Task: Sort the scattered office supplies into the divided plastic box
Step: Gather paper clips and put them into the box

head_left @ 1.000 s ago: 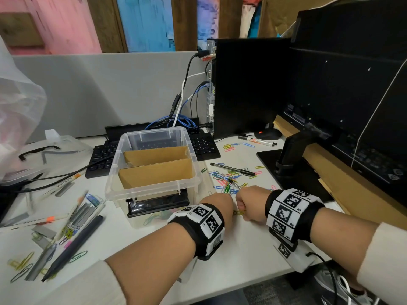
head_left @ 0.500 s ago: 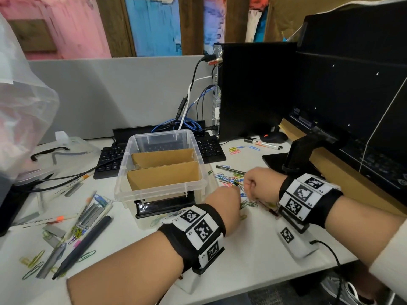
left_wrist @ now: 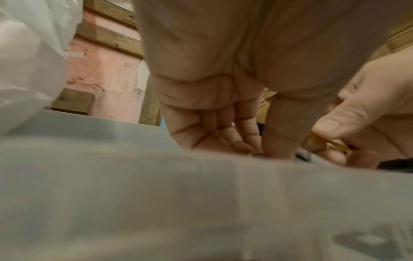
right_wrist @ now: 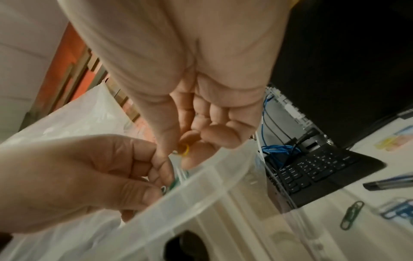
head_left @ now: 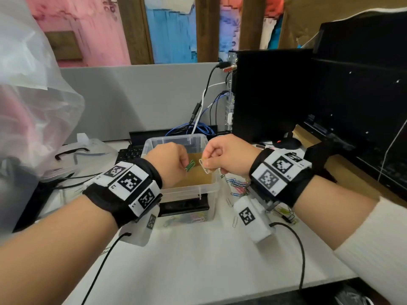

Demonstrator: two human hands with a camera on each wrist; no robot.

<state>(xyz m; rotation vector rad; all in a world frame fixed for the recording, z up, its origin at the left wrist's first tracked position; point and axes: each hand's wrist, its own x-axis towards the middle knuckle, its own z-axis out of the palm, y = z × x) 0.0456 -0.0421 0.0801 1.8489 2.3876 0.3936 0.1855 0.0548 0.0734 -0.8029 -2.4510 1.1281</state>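
Note:
The clear plastic box point(head_left: 207, 187) with cardboard dividers point(head_left: 199, 177) stands mid-desk. Both hands hover over it, side by side. My left hand point(head_left: 176, 160) pinches green paper clips point(head_left: 189, 166) between thumb and fingers. My right hand point(head_left: 217, 156) pinches white and yellow paper clips point(head_left: 203, 167). In the right wrist view the right hand point(right_wrist: 190, 148) holds a yellow clip point(right_wrist: 186, 150) above the box rim point(right_wrist: 201, 190), and the left hand point(right_wrist: 107, 169) holds green clips point(right_wrist: 176, 181). The left wrist view shows the box wall point(left_wrist: 201, 194) blurred and close under the left hand point(left_wrist: 245, 141).
A heap of coloured paper clips point(head_left: 239, 186) lies right of the box, with more clips point(head_left: 284, 211) under my right wrist. A black stapler point(head_left: 185, 205) sits inside the box front. Keyboard point(head_left: 132, 153), cables point(head_left: 193, 128), computer tower point(head_left: 268, 95) and monitor point(head_left: 363, 95) stand behind.
Both hands have lifted off the desk at the clip heap and moved up and left, over the box, carrying paper clips. The head view has tilted upward.

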